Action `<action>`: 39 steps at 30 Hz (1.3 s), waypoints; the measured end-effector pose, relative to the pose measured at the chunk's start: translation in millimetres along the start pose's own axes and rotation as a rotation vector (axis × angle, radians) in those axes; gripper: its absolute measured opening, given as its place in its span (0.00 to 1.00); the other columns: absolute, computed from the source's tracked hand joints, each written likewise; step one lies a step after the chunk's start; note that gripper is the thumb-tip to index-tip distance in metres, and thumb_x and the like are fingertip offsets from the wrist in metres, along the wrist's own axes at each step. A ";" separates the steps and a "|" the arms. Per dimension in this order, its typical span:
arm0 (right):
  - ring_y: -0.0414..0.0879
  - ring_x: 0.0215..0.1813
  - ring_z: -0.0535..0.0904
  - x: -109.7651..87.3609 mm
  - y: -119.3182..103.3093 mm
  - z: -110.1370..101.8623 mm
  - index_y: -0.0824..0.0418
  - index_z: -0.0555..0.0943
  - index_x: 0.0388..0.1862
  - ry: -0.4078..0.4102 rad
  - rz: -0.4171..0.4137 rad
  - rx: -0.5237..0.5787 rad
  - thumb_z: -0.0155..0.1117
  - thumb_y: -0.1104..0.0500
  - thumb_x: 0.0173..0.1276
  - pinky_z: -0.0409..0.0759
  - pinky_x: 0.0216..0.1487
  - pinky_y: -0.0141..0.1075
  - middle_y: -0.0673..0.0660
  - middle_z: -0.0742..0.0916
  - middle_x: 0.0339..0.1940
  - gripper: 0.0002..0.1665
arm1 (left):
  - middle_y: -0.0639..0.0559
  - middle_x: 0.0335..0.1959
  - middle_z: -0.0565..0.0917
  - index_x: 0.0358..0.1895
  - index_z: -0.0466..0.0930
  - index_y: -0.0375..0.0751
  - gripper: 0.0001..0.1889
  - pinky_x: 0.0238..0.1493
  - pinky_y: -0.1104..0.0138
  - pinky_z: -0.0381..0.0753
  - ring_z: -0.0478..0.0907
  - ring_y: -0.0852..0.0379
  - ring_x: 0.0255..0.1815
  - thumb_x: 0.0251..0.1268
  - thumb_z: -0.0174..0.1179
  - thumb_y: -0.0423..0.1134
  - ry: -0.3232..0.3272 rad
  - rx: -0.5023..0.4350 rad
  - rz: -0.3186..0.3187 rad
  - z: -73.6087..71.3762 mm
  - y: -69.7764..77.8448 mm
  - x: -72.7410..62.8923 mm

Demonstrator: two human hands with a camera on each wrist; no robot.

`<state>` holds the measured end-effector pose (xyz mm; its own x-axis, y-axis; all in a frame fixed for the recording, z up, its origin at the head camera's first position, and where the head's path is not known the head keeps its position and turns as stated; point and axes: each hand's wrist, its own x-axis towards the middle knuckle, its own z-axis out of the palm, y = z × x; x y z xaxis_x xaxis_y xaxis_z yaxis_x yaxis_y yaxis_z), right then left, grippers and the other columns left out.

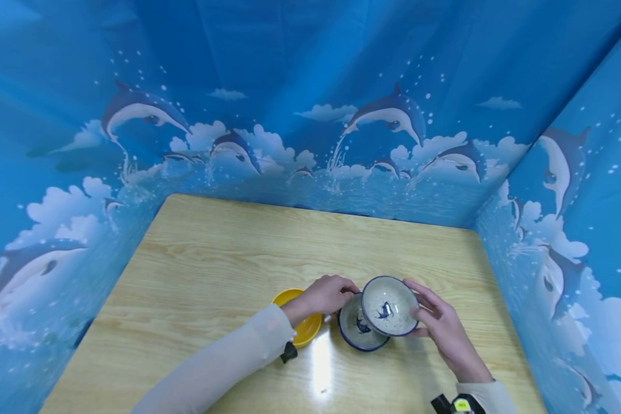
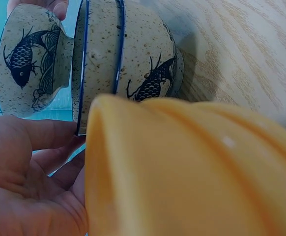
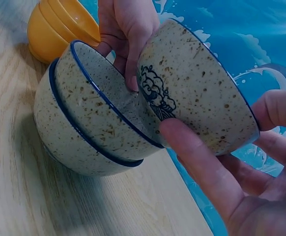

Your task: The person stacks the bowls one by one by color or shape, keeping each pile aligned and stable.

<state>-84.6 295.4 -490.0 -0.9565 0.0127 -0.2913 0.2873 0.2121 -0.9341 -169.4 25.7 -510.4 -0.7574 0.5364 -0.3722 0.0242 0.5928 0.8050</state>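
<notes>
My right hand (image 1: 441, 323) holds a speckled ceramic bowl (image 1: 385, 302) with a blue rim, tilted, its fingers and thumb against the outer wall and rim. Below and left of it, two matching bowls (image 3: 91, 105) stand nested on the table. My left hand (image 1: 325, 295) pinches the rim of the upper nested bowl, its thumb inside, as the right wrist view shows. Dark fish drawings mark the bowls' outer walls in the left wrist view. Under my left wrist, a yellow bowl (image 1: 308, 332) is partly covered in the head view; stepped edges (image 3: 59, 24) suggest several stacked together.
The wood-grain table (image 1: 227, 253) reaches back to a blue dolphin-printed curtain (image 1: 290, 75), which also lines both sides. Close to the left wrist camera, the yellow wall (image 2: 192, 172) hides much of that view.
</notes>
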 end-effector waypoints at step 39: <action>0.67 0.75 0.74 7.0 4.5 24.5 0.59 0.70 0.84 -0.087 -0.052 -0.128 0.56 0.71 0.74 0.95 0.38 0.50 0.67 0.75 0.81 0.39 | 0.49 0.49 0.90 0.63 0.88 0.45 0.14 0.36 0.60 0.93 0.84 0.56 0.31 0.87 0.56 0.39 0.003 -0.008 -0.010 0.7 -0.7 3.9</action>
<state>-88.7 272.5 -501.3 -0.9605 -0.0847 -0.2652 0.2236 0.3332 -0.9160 -171.9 27.8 -512.8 -0.7596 0.5288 -0.3785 0.0120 0.5933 0.8049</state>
